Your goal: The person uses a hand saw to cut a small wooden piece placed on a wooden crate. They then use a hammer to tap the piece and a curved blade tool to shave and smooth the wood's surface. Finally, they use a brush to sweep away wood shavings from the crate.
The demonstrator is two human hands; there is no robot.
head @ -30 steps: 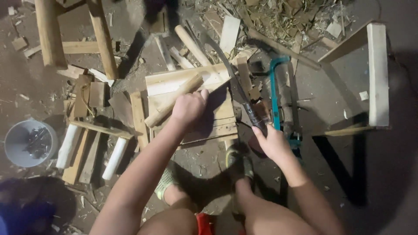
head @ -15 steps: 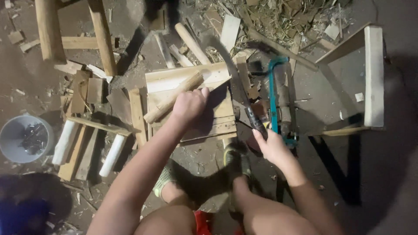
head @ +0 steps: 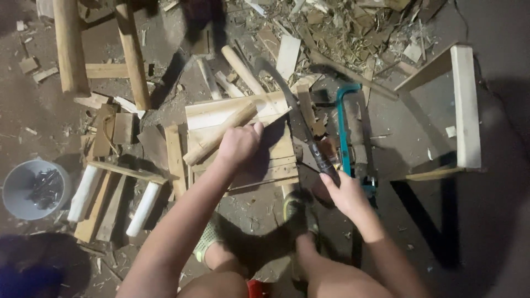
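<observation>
Wooden stick [head: 218,134], one machete [head: 301,129]

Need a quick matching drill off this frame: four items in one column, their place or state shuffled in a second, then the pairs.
Things:
1. round wooden stick
2. long curved knife
3. teal-framed hacksaw
4. grey bucket

Place or state:
A. lying on the ground just right of the knife
B. at the far left, with dark metal pieces inside
C. held by the left hand, slanting across the wooden board block
D. gripped at its dark handle by the right hand

Pairs: 1-C, 2-D, 3-A, 4-B
</observation>
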